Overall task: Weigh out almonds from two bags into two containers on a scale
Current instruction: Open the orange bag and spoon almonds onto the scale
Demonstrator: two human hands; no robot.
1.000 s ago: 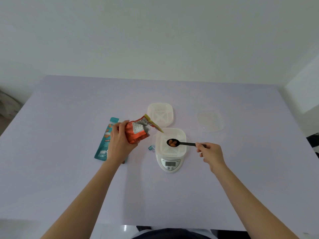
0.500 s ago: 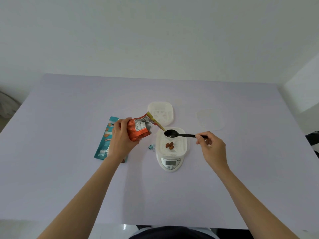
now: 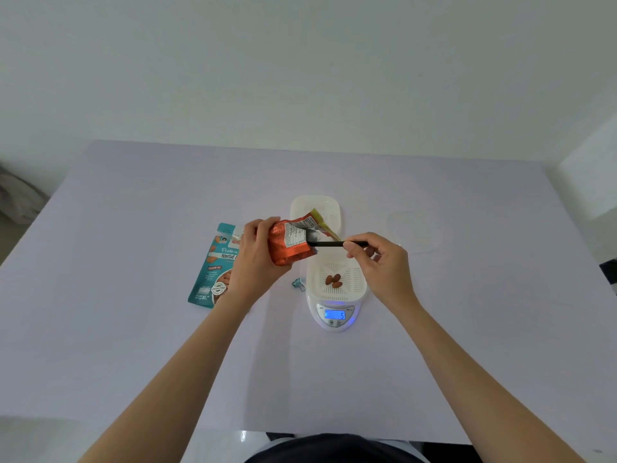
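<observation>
- Our left hand point(image 3: 257, 259) grips the orange bag point(image 3: 288, 247) round its middle, fingers curled over its top edge. The bag is lifted off the surface point(image 3: 133, 329) and tilted, its open mouth facing right.
- Our right hand point(image 3: 384, 265) pinches the far end of the black spoon point(image 3: 329, 243) between thumb and fingertips. The spoon lies level, with its bowl inside the bag's mouth.
- Bag mouth and spoon hang above the far rim of the white perforated container point(image 3: 355, 289), which sits on the scale point(image 3: 334, 324).
- Three almonds point(image 3: 334, 280) lie together on the container's floor, apart from its walls. The scale's blue display shows 5.
- The second container point(image 3: 329, 208) stands just behind the scale, partly hidden by the bag.
- The teal bag point(image 3: 213, 269) lies flat to the left, its right edge under our left wrist.
- A small teal clip point(image 3: 298, 284) lies just beside the scale's left side.
- A clear lid point(image 3: 414, 228) lies to the right, beyond our right hand.
- All these things sit near the middle of the surface, well apart from its left, right and near edges.
</observation>
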